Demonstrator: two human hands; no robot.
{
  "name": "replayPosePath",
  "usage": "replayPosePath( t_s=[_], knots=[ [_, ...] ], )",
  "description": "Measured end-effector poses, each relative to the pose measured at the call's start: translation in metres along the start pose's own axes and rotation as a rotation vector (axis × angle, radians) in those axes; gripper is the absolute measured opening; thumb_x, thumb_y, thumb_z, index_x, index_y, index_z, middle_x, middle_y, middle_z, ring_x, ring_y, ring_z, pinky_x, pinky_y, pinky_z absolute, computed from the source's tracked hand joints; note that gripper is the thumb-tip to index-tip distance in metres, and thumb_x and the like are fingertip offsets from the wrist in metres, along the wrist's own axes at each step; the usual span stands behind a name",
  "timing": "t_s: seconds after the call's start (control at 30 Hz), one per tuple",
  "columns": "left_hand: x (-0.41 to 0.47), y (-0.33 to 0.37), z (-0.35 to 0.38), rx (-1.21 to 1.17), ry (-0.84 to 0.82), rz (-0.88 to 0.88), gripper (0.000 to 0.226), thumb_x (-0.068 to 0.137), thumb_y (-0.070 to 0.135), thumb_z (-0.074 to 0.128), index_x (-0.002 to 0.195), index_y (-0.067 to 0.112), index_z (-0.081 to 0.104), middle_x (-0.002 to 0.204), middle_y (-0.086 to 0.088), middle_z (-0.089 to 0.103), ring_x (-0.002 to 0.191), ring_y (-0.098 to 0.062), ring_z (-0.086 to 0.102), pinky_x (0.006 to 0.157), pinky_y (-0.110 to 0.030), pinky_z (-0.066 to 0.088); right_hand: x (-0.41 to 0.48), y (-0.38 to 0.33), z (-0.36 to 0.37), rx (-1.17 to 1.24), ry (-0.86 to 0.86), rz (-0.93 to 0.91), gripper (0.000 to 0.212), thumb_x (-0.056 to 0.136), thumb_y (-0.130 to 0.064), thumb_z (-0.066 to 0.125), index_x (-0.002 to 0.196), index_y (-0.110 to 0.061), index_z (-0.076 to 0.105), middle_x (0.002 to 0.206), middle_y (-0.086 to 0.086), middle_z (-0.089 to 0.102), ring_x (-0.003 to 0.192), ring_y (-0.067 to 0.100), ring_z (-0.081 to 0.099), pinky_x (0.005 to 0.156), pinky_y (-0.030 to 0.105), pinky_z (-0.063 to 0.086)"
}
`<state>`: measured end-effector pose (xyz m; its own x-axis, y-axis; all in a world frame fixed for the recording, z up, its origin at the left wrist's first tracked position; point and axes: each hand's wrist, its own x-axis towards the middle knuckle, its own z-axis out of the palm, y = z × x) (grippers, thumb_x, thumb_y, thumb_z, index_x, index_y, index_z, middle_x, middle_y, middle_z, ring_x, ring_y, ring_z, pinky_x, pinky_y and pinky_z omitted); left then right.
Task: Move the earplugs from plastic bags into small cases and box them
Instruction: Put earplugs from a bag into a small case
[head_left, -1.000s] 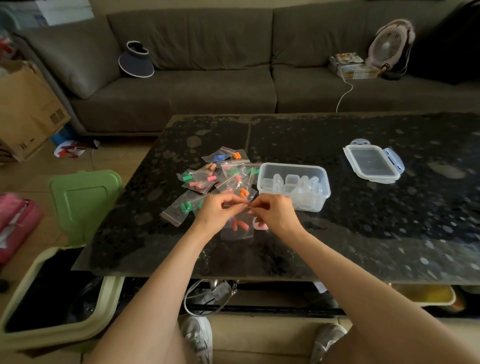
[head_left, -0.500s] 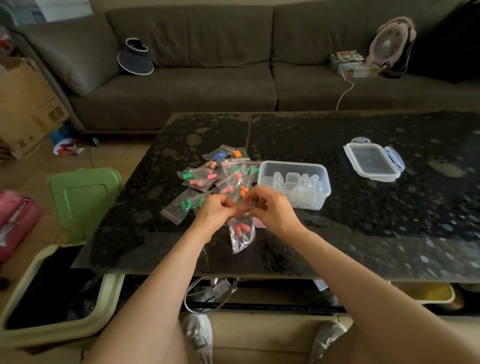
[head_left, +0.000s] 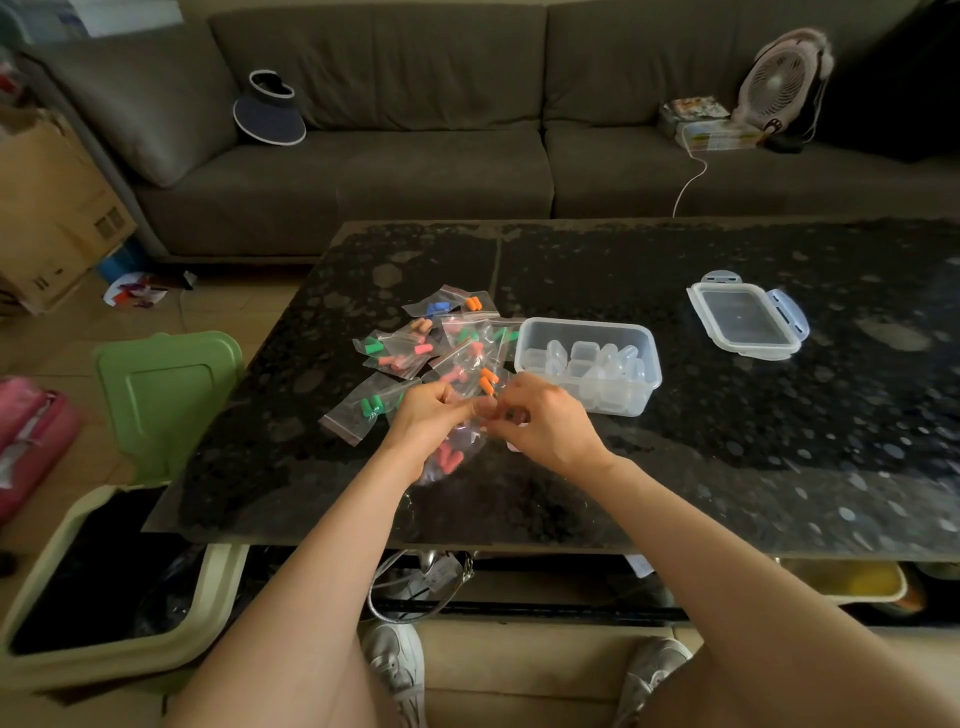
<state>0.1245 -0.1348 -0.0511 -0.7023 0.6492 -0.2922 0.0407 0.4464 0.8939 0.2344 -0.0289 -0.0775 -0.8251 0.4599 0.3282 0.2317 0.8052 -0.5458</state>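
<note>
- Head view, nearest the person: two white sneakers (head_left: 396, 660) stand on the floor under the desk's (head_left: 727, 447) near edge, and both bare forearms reach forward over it.
- To the left on the floor is a bin (head_left: 109, 649) with its green lid raised.
- The left hand (head_left: 430, 420) and right hand (head_left: 551, 427) meet above the desk's front part. Each grip is narrow, with thumb and fingertips pinching the top edge of one clear plastic bag (head_left: 451, 462).
- That bag hangs below the left hand, just off the desk, with pinkish-red earplugs (head_left: 450, 459) at its bottom.
- Just beyond the hands lies a heap of small zip bags (head_left: 415, 349), overlapping and holding green, pink, orange and blue plugs.
- Touching the heap's right side is an open clear plastic box (head_left: 587, 325), filled with small cases (head_left: 586, 357) that look see-through.
- The box's lid (head_left: 745, 319) lies flat well off to the right.
- Farther back, a grey sofa (head_left: 415, 171) carries a sun visor (head_left: 270, 117) on the left and a small fan (head_left: 776, 85) on the right.
- A cardboard carton (head_left: 52, 208) stands at far left.
</note>
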Motion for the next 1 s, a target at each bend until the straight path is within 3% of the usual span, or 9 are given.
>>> replayPosePath(
  t_s=[0.13, 0.2, 0.27, 0.4, 0.57, 0.63, 0.73, 0.83, 1.0],
  knots=[
    [-0.003, 0.000, -0.002, -0.109, 0.005, 0.032, 0.038, 0.079, 0.052, 0.066, 0.085, 0.014, 0.065, 0.081, -0.002, 0.067, 0.056, -0.010, 0.053, 0.055, -0.024, 0.047, 0.002, 0.002, 0.005, 0.046, 0.042, 0.032, 0.017, 0.083, -0.024, 0.071, 0.080, -0.008, 0.072, 0.090, -0.003, 0.054, 0.072, 0.012, 0.052, 0.062, 0.027, 0.047],
    [-0.001, 0.000, -0.004, -0.134, 0.011, 0.064, 0.031, 0.085, 0.044, 0.064, 0.095, 0.015, 0.070, 0.086, 0.000, 0.070, 0.072, -0.013, 0.062, 0.059, -0.022, 0.047, 0.005, 0.000, 0.005, 0.027, 0.134, 0.000, 0.015, 0.082, -0.018, 0.070, 0.072, -0.008, 0.065, 0.086, -0.004, 0.049, 0.069, 0.011, 0.047, 0.056, 0.023, 0.044],
    [-0.001, 0.002, -0.004, -0.130, 0.040, 0.065, 0.027, 0.089, 0.033, 0.062, 0.100, 0.009, 0.069, 0.085, -0.002, 0.069, 0.072, -0.014, 0.062, 0.049, -0.017, 0.048, 0.005, -0.004, 0.004, -0.013, 0.175, -0.074, 0.016, 0.080, -0.011, 0.069, 0.068, -0.009, 0.058, 0.085, -0.002, 0.048, 0.067, 0.010, 0.045, 0.051, 0.026, 0.045],
    [-0.003, 0.002, -0.004, -0.168, 0.094, -0.011, 0.019, 0.090, 0.025, 0.063, 0.083, 0.008, 0.061, 0.076, -0.004, 0.062, 0.058, -0.014, 0.052, 0.036, -0.013, 0.042, 0.002, -0.012, 0.005, -0.044, 0.183, -0.216, 0.018, 0.074, -0.005, 0.069, 0.065, -0.010, 0.055, 0.084, 0.001, 0.053, 0.066, 0.012, 0.047, 0.046, 0.030, 0.046],
    [0.002, 0.001, -0.004, -0.187, 0.088, -0.073, 0.028, 0.085, 0.033, 0.068, 0.072, 0.010, 0.058, 0.076, -0.007, 0.062, 0.054, -0.014, 0.049, 0.061, -0.033, 0.051, 0.003, -0.018, 0.005, 0.026, 0.136, -0.255, 0.019, 0.074, -0.006, 0.064, 0.063, -0.012, 0.050, 0.072, -0.003, 0.051, 0.058, 0.016, 0.046, 0.046, 0.032, 0.041],
    [0.003, -0.001, -0.005, -0.149, 0.080, -0.041, 0.027, 0.087, 0.037, 0.063, 0.076, 0.012, 0.060, 0.077, -0.005, 0.064, 0.055, -0.013, 0.053, 0.057, -0.030, 0.049, 0.002, -0.015, 0.005, 0.038, 0.083, -0.182, 0.022, 0.077, -0.009, 0.065, 0.065, -0.016, 0.048, 0.065, -0.005, 0.050, 0.055, 0.016, 0.047, 0.050, 0.031, 0.039],
    [0.004, -0.003, -0.006, -0.163, 0.063, 0.005, 0.032, 0.088, 0.048, 0.057, 0.091, 0.016, 0.063, 0.090, -0.001, 0.069, 0.080, -0.014, 0.064, 0.062, -0.024, 0.046, -0.002, -0.010, 0.006, 0.123, 0.058, 0.077, 0.022, 0.084, -0.019, 0.064, 0.072, -0.024, 0.046, 0.063, -0.008, 0.056, 0.057, 0.016, 0.055, 0.059, 0.037, 0.049],
    [0.003, -0.003, -0.008, -0.203, -0.004, -0.015, 0.042, 0.085, 0.052, 0.059, 0.109, 0.017, 0.062, 0.099, 0.000, 0.070, 0.085, -0.014, 0.068, 0.076, -0.029, 0.052, -0.001, -0.011, -0.003, 0.550, 0.031, 0.393, 0.016, 0.090, -0.017, 0.062, 0.079, -0.017, 0.050, 0.084, 0.009, 0.071, 0.067, 0.021, 0.069, 0.064, 0.039, 0.059],
    [0.003, -0.007, -0.011, -0.167, -0.053, 0.021, 0.020, 0.088, 0.015, 0.066, 0.107, 0.012, 0.063, 0.105, -0.002, 0.070, 0.079, -0.013, 0.072, 0.081, -0.032, 0.057, 0.000, -0.007, -0.018, 0.848, 0.016, 0.585, 0.017, 0.092, -0.010, 0.059, 0.075, -0.008, 0.055, 0.088, 0.017, 0.067, 0.071, 0.022, 0.069, 0.057, 0.026, 0.056]
  ],
)
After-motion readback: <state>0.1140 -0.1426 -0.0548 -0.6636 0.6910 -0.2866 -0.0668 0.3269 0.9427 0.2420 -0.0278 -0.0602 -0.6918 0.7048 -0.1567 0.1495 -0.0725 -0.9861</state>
